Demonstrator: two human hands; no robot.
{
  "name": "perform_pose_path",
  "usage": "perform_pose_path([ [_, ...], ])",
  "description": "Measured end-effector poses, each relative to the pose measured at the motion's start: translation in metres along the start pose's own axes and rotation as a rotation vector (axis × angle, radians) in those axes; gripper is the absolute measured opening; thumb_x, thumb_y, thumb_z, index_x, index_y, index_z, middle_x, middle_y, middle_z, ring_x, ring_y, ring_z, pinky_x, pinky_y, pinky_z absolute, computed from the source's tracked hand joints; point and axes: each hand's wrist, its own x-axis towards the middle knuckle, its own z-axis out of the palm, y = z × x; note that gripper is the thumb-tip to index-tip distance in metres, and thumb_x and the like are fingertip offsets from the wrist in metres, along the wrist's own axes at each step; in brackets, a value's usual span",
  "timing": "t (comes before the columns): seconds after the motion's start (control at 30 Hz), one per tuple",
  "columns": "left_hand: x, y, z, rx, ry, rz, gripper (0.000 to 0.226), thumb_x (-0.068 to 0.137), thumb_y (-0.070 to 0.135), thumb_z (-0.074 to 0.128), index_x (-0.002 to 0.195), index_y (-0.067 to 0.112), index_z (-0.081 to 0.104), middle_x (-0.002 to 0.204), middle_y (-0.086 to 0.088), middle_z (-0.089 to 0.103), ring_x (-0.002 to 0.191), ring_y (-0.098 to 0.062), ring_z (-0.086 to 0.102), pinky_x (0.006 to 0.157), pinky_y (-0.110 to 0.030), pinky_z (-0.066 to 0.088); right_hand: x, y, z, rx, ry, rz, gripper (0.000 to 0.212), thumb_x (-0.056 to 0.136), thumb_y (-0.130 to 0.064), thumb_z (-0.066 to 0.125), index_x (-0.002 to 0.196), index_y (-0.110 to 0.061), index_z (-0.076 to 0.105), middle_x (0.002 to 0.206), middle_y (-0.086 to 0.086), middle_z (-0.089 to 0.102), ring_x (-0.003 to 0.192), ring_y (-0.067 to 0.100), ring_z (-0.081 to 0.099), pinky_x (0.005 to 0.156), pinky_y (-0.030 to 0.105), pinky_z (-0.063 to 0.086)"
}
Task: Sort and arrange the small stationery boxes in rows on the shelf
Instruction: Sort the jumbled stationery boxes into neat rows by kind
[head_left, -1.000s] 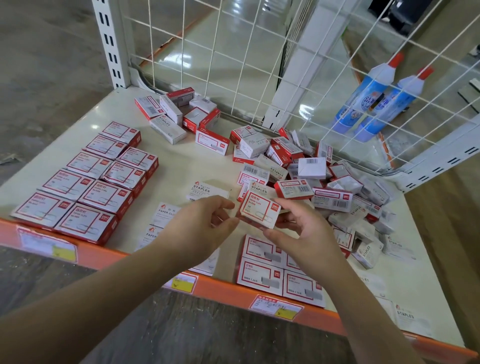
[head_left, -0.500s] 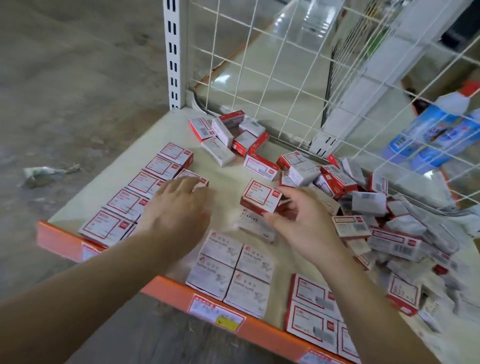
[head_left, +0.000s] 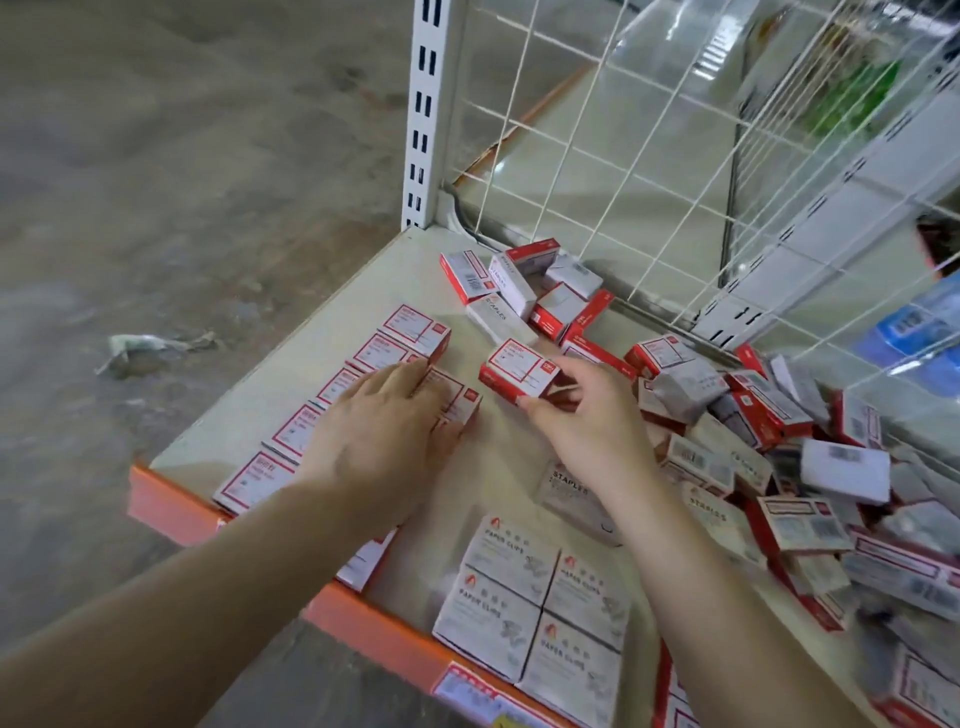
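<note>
— Since 1 s ago, what moved?

— Both hands went from the middle of the shelf (head_left: 332, 332) toward its left part. Left hand (head_left: 387, 434) was up in the air w/ curled fingers, now it lies flat on the red-white rows (head_left: 363, 384), fingers straight, pressing on the boxes at the inner side of the rows. Right hand (head_left: 587, 415) carried the held box (head_left: 519, 371) along; it was in front of me over the middle, now it is just beside the rows, right of them.

— How does the right hand hold it?

— Thumb under the near edge, fingers curled on the far side. Box is a bit tilted, label up. If it touches the shelf, I cannot tell.

— And the rest?

— Four white paper clip boxes (head_left: 535, 603) make a block at the orange front edge (head_left: 374, 623). One STAPLES box (head_left: 576, 493) lies behind them, near my right wrist. Unsorted pile (head_left: 769, 431) is at the right, and a smaller heap (head_left: 524, 291) at the back, near the wire grid (head_left: 623, 171).
</note>
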Motion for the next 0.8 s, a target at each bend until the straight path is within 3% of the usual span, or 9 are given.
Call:
perform_pose_path([
  [0.2,0.007,-0.003,0.003,-0.044,0.037,-0.009,0.044,0.096,0.046,0.027,0.135,0.032,0.042,0.145,0.009,0.032,0.134,-0.014,0.026,0.106,-0.024,0.023,0.014,-0.013,0.004,-0.002,-0.09,-0.009,0.029,0.083,-0.021,0.067,0.11,-0.03,0.064,0.1,-0.015,0.065,0.091,0.003,0.06,0.068,0.016,0.041],
  [0.37,0.008,-0.006,0.004,-0.08,0.048,-0.007,0.041,0.095,0.043,0.031,0.129,0.031,0.05,0.136,0.01,0.041,0.125,-0.013,0.035,0.097,-0.028,0.038,0.021,-0.015,0.011,0.004,-0.161,-0.006,0.022,0.08,-0.019,0.07,0.102,-0.024,0.067,0.109,-0.002,0.061,0.091,0.011,0.06,0.078,0.026,0.047],
  [0.53,0.008,-0.007,0.004,-0.086,0.043,-0.005,0.04,0.095,0.043,0.032,0.128,0.031,0.052,0.134,0.01,0.042,0.123,-0.013,0.037,0.095,-0.03,0.041,0.026,-0.013,0.017,0.032,-0.166,0.003,0.036,0.083,-0.022,0.066,0.119,-0.024,0.061,0.121,-0.003,0.053,0.093,0.004,0.055,0.071,0.01,0.037],
  [0.6,0.009,-0.006,0.004,-0.073,0.041,-0.002,0.041,0.095,0.043,0.031,0.128,0.03,0.052,0.134,0.01,0.042,0.123,-0.012,0.037,0.094,-0.029,0.041,0.027,-0.013,0.019,0.038,-0.144,0.002,0.038,0.086,-0.023,0.063,0.124,-0.023,0.058,0.122,-0.003,0.052,0.093,0.004,0.054,0.069,0.009,0.036],
  [0.8,0.009,-0.006,0.004,-0.059,0.033,-0.001,0.04,0.095,0.042,0.031,0.127,0.029,0.053,0.133,0.01,0.044,0.121,-0.012,0.038,0.092,-0.028,0.042,0.029,-0.013,0.025,0.029,-0.116,-0.029,0.031,0.088,-0.02,0.063,0.118,-0.022,0.06,0.112,-0.002,0.062,0.088,0.006,0.058,0.068,0.007,0.039],
])
